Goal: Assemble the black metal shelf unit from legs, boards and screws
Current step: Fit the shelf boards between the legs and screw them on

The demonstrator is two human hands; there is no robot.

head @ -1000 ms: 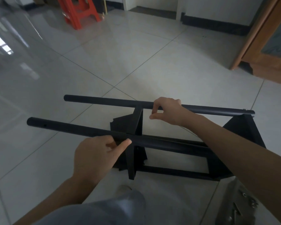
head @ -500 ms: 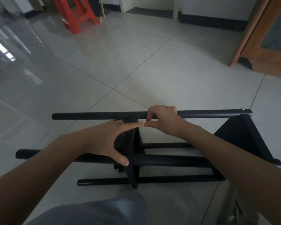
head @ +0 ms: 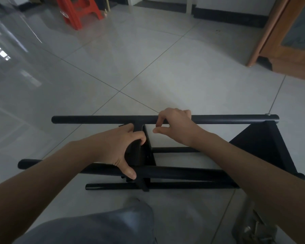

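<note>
The black metal shelf unit lies on its side on the tiled floor, its round legs running left to right. My left hand (head: pixel 121 149) grips the edge of the middle board (head: pixel 139 155), thumb resting on the near upper leg (head: pixel 183 172). My right hand (head: pixel 174 126) rests its fingers over the far upper leg (head: pixel 95 119), thumb and forefinger pinched just below it; whether they hold a screw is too small to tell. A second black board (head: pixel 264 147) is fixed at the right end. A screw head (head: pixel 268 114) shows on the far leg near that end.
A clear plastic bag of metal hardware (head: pixel 253 229) lies on the floor at the lower right. My grey-trousered knee (head: pixel 99 226) fills the bottom centre. A red plastic stool (head: pixel 77 11) stands far back left, a wooden door frame (head: pixel 264 36) at the right.
My left hand moved from the near leg up to the middle board and closed on its edge. The view dropped, so the shelf sits lower in frame. My right hand stayed on the far leg.
</note>
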